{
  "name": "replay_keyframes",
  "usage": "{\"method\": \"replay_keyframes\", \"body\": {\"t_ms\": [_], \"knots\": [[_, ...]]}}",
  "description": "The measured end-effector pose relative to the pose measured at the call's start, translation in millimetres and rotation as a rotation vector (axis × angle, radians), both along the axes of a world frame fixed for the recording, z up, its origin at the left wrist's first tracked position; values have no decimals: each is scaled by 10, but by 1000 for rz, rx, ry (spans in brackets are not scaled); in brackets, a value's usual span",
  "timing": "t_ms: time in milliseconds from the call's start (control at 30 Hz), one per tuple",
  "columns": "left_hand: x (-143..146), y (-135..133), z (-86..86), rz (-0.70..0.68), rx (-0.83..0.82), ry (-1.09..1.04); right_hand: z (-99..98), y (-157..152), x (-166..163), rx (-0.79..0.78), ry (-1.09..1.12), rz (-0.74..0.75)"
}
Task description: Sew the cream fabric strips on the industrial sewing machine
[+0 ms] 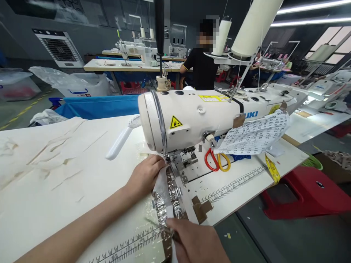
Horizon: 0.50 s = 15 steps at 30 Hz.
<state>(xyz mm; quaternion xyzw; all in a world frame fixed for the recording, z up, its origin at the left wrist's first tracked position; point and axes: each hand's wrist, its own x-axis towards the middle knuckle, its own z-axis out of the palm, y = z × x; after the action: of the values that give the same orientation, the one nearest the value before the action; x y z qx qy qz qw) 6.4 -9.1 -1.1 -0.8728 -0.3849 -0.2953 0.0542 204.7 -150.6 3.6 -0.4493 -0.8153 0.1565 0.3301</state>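
A white sewing machine [186,117] stands across the table before me. My left hand [146,173] is at its needle area, fingers bent and pressed together on the far end of a white fabric strip [161,186]. The machine head hides some of those fingertips. Nearer to me, my right hand [196,239] pinches the same strip between thumb and fingers. The strip runs towards the needle, over shiny tape [175,197] stuck on the table and beside a metal guide [179,179]. Its near end drops out of view below my right hand.
Red-and-yellow-handled scissors [211,160] hang under the machine arm by a handwritten sheet [252,135]. A yellow tape measure [272,170] drapes over the table edge. A red stool [309,191] stands at right. Beyond the machine, a person in black [204,67] sits, facing away.
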Motion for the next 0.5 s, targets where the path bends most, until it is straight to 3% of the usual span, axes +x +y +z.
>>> {"method": "replay_keyframes", "body": {"t_ms": [200,333,500], "knots": [[-55,86,33,-83,-118,-166,35,225,76,-99,-3,-176],[-62,98,48,-103,-146,-201,37,400,59,14,-61,-264],[-84,104,26,-88,-166,-199,-40,560,-23,105,-61,-251]]}}
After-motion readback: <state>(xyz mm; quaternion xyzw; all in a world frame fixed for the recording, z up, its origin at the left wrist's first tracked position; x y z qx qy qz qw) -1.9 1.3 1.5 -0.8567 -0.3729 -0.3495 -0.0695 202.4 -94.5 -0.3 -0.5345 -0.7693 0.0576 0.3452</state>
